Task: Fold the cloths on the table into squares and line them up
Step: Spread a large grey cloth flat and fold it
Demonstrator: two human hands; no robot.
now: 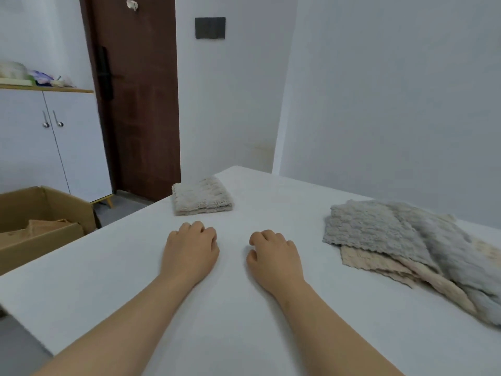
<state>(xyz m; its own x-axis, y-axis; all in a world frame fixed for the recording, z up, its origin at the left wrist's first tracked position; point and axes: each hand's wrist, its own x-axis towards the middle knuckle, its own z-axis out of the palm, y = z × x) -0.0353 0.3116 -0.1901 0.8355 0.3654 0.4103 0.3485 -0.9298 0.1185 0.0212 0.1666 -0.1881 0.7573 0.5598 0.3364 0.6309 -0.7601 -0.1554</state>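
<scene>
One folded cloth [202,196] sits at the far left of the table [244,335], so one is done. The unfolded pile [406,248] lies on the right: grey cloth [371,226] on top, beige cloth [374,263] under it, more bunched behind.

Next step as I read it: fetch the grey one. I'd take it by its near-left corner with the right hand [273,256], peel it off without dragging the beige along, and spread it flat in the middle before any fold. Match corners, press each crease, then park it just beside the folded cloth with edges in line.

Both forearms reach straight out, palms down on the table. Left hand [191,251] and right hand rest near each other, apart, fingers loosely curled under, holding nothing. Neither touches a cloth.
</scene>
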